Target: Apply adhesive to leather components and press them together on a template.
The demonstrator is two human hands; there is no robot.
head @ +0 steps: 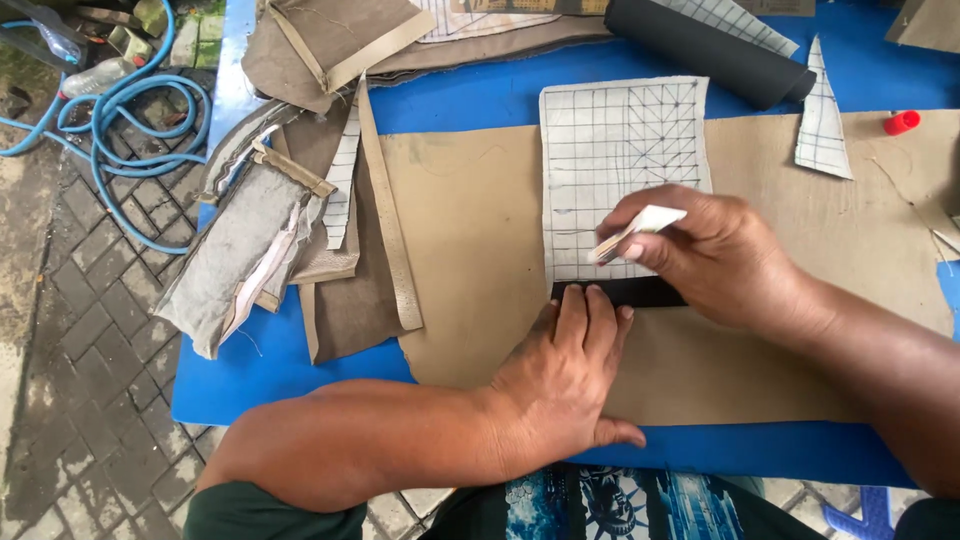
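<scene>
1. The left hand (pixel 560 375) lies flat, fingers stretched out, pressing the tan sheet (pixel 470 250) near the table's (pixel 290 370) front edge.
2. The right hand (pixel 715 255) pinches a small white chalk piece (pixel 640 228) over the grid pattern (pixel 620 160).
3. The pattern lies mid-sheet, with a black strip (pixel 620 292) along its near edge.
4. Scraps (pixel 270 240) crowd the left edge; bare tan sheet lies to the right.

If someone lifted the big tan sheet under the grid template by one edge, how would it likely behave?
The tan sheet would probably drape rather than stay stiff: it lies thin and flat on the blue table, its lower edge cut unevenly. It looks light. The left hand presses it flat, so it may tend to slide.
</scene>
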